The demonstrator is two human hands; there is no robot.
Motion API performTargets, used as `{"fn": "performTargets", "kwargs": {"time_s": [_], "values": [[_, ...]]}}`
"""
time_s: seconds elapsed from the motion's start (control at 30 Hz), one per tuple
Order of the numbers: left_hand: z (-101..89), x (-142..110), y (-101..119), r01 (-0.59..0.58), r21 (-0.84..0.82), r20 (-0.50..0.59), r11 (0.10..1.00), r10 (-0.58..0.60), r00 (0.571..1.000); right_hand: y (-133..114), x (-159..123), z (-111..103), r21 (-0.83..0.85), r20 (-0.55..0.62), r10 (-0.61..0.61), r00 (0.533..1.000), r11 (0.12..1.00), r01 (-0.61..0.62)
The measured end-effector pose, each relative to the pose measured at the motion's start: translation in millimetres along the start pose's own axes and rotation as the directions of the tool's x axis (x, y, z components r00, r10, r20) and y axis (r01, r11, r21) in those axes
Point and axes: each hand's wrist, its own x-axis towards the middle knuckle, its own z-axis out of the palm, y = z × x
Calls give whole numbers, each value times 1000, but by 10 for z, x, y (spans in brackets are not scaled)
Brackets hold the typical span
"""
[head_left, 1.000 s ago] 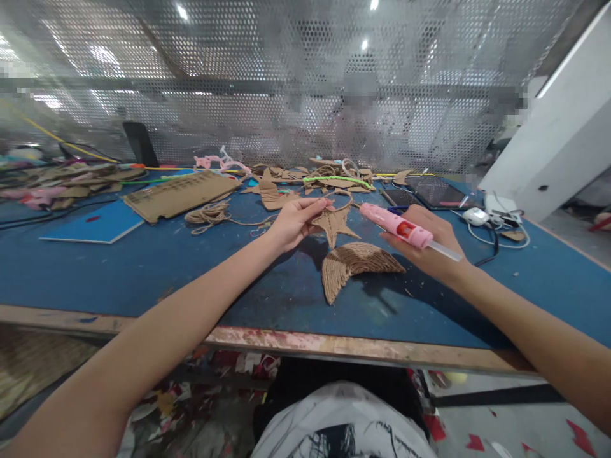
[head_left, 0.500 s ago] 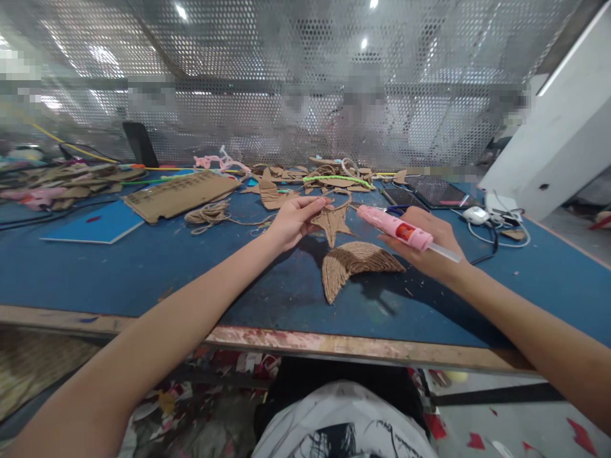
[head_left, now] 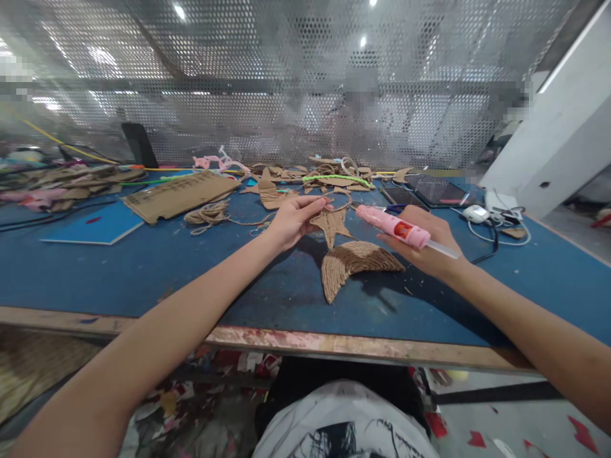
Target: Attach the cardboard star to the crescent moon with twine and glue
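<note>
My left hand (head_left: 300,222) is closed in a pinch at the upper left of a brown cardboard star (head_left: 333,224). A thin loop of twine (head_left: 347,202) curves out from its fingertips above the star; just where the fingers grip is partly hidden. My right hand (head_left: 424,235) is wrapped round a pink glue gun (head_left: 391,224), whose nozzle points left, close to the twine loop. A clear glue stick (head_left: 443,249) pokes out of the gun's back end. Below the star, a crescent covered in rows of twine (head_left: 358,262) lies on the table.
On the blue table (head_left: 267,292) lie a twine bundle (head_left: 207,215), a cardboard sheet (head_left: 181,194) and a blue board (head_left: 93,224) at left. Cardboard scraps (head_left: 281,173) are heaped at the back, before a perforated metal screen (head_left: 286,102). A white charger (head_left: 476,214) with cables sits right.
Both hands stay nearly in place. The glue gun has shifted very slightly left, its nozzle still by the twine loop above the star.
</note>
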Motion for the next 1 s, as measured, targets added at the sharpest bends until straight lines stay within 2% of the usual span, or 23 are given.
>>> {"fn": "performTargets", "kwargs": {"time_s": [0.27, 0.47, 0.6, 0.7, 1.0], "values": [[-11, 6, -6, 4, 18, -15, 1000, -4, 1000, -55, 30, -2, 36, 34, -89, 995, 995, 88], [-16, 12, -13, -10, -1, -8, 1000, 10, 1000, -44, 17, -20, 62, 19, 14, 1000, 998, -15], [-8, 5, -4, -9, -11, -11, 1000, 9, 1000, -52, 16, -28, 8, 62, 8, 998, 1000, -8], [-2, -3, 0, 2, 4, -16, 1000, -2, 1000, -70, 25, -23, 33, 81, 0, 997, 999, -3], [-5, 3, 1, -8, -7, -21, 1000, 7, 1000, -99, 35, -12, 41, 200, 118, 973, 991, -128]]}}
